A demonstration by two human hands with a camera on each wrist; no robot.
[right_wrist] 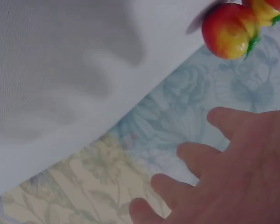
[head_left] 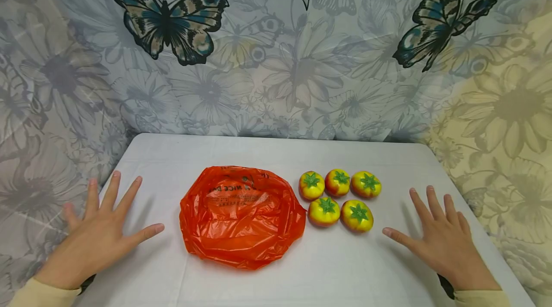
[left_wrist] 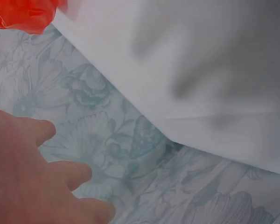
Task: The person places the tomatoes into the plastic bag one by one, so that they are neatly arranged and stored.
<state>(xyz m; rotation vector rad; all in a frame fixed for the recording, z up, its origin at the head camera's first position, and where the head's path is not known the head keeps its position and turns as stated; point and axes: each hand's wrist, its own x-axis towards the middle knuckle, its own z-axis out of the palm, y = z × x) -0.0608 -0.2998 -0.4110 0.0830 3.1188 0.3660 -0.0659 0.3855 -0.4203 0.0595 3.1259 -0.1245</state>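
Observation:
A crumpled orange-red plastic bag (head_left: 243,218) with dark print lies near the middle of the white table. To its right sit several red-and-yellow tomato-like fruits (head_left: 358,216) with green star-shaped tops, in two rows; the nearest one touches or almost touches the bag. My left hand (head_left: 101,233) is spread above the table's left side, apart from the bag. Over the right side hovers my right hand (head_left: 444,242), fingers spread, a little away from the fruits. Neither hand holds anything. A corner of the bag (left_wrist: 25,14) shows in the left wrist view, and a fruit (right_wrist: 230,31) in the right.
The white table (head_left: 172,151) has rounded far corners. Behind and beside it hangs a cloth (head_left: 302,91) printed with flowers and butterflies, close to the table's back edge.

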